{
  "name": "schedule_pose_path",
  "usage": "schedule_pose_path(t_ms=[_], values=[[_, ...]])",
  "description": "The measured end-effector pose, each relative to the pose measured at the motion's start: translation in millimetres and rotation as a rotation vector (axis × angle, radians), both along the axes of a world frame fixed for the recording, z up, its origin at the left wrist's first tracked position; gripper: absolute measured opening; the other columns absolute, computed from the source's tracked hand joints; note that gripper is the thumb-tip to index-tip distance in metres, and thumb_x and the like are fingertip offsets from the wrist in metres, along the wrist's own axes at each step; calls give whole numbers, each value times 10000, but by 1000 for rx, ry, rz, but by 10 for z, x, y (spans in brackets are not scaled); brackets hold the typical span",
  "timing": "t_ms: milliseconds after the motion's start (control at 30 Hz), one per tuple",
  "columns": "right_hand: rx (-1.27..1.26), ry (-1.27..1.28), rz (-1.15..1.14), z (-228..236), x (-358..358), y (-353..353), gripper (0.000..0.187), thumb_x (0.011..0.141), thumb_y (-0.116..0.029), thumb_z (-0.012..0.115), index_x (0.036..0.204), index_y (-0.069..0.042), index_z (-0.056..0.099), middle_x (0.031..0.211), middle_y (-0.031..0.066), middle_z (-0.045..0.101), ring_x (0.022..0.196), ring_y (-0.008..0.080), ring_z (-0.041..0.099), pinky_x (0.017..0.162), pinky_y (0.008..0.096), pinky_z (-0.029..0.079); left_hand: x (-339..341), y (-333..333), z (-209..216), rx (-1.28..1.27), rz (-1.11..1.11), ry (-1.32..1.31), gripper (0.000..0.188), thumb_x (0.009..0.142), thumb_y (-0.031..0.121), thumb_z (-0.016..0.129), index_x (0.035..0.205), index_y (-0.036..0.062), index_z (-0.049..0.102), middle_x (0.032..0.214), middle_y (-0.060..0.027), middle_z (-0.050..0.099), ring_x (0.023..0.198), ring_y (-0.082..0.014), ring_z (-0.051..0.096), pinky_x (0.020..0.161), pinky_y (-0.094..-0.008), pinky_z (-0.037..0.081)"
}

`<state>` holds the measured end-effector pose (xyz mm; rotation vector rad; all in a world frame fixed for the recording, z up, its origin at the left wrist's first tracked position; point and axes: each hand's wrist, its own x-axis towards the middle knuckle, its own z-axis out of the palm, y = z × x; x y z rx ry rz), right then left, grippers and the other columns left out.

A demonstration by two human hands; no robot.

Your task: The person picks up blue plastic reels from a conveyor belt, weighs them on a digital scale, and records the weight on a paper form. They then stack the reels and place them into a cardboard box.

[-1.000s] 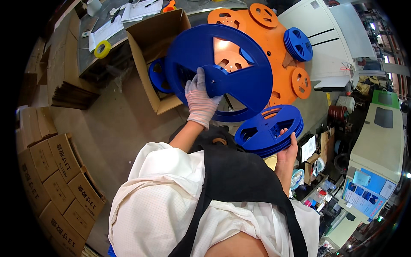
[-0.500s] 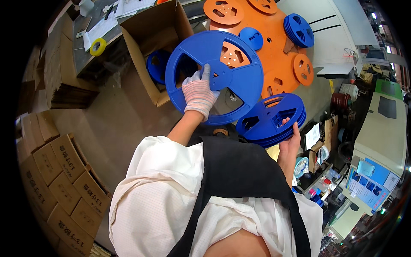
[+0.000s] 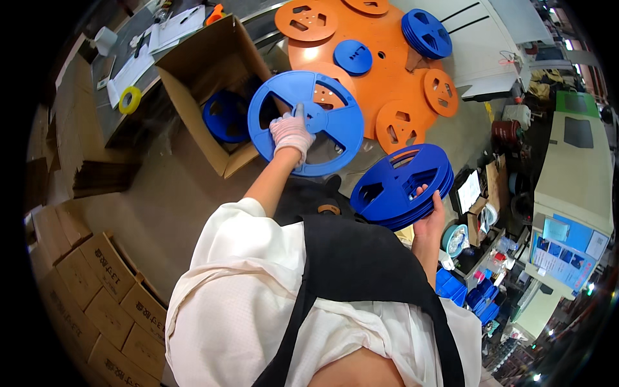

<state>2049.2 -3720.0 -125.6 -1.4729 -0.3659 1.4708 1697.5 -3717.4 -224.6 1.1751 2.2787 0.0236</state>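
Note:
My left hand point(image 3: 291, 137), in a pale knitted glove, grips a large blue plastic reel disc point(image 3: 343, 116) near its hub, one finger lying over the middle. The disc has wide cut-out windows and hangs between the cardboard box point(image 3: 227, 169) and the orange turntable point(image 3: 393, 84). At my right, a stack of similar blue reel discs point(image 3: 393, 193) rests tilted in my bare right hand point(image 3: 431, 218). Its fingers hold the stack's right edge; the part beneath is hidden. Inside the open box lies another blue reel disc point(image 3: 222, 119).
Orange round plates point(image 3: 305, 20) ring the turntable, one carrying a blue stack point(image 3: 425, 35). A small blue disc point(image 3: 353, 58) sits near its middle. Yellow tape point(image 3: 129, 100) and papers lie on the grey bench point(image 3: 145, 77). Cartons point(image 3: 106, 258) are piled at left; machines point(image 3: 577, 174) stand at right.
My left hand has carried its blue disc farther from my body and away from the stack, widening the gap. My right hand still holds the stack. The view has shifted slightly.

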Motion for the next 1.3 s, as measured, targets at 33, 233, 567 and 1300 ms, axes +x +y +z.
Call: schedule_pose_path(t_ms=[33, 233, 567, 1300], values=[[12, -15, -14, 11, 50, -34, 270, 921, -189, 540, 1101, 9, 501, 1006, 132, 641, 901, 249, 641, 745, 371, 532, 27, 168, -65, 39, -23, 1, 890, 663, 463, 733, 1405, 189, 326, 1174, -167, 560, 1105, -311, 544, 1001, -408, 319], [30, -21, -83, -64, 223, -65, 280, 922, -193, 535, 1137, -15, 517, 1016, 128, 640, 898, 255, 635, 745, 370, 527, 70, 531, -321, 173, -43, 78, 809, 764, 531, 608, 1431, 202, 292, 1441, -157, 329, 1342, -304, 274, 1116, -496, 102], [57, -27, -39, -80, 56, 69, 295, 948, -179, 480, 1193, -15, 479, 1047, 141, 631, 919, 264, 630, 775, 378, 519, 339, -1239, -1134, 66, 9, -256, 552, 792, 401, 614, 1268, 142, 512, 1350, -133, 449, 1274, -296, 380, 1067, -449, 266], [373, 973, 290, 422, -724, 259, 421, 953, -230, 480, 1276, 36, 431, 973, 93, 581, 756, 154, 528, 699, 287, 424, -457, -1568, -1079, 538, 452, -697, 440, 871, 191, 626, 1271, 56, 503, 1099, -124, 633, 982, -185, 605, 848, -285, 464]])
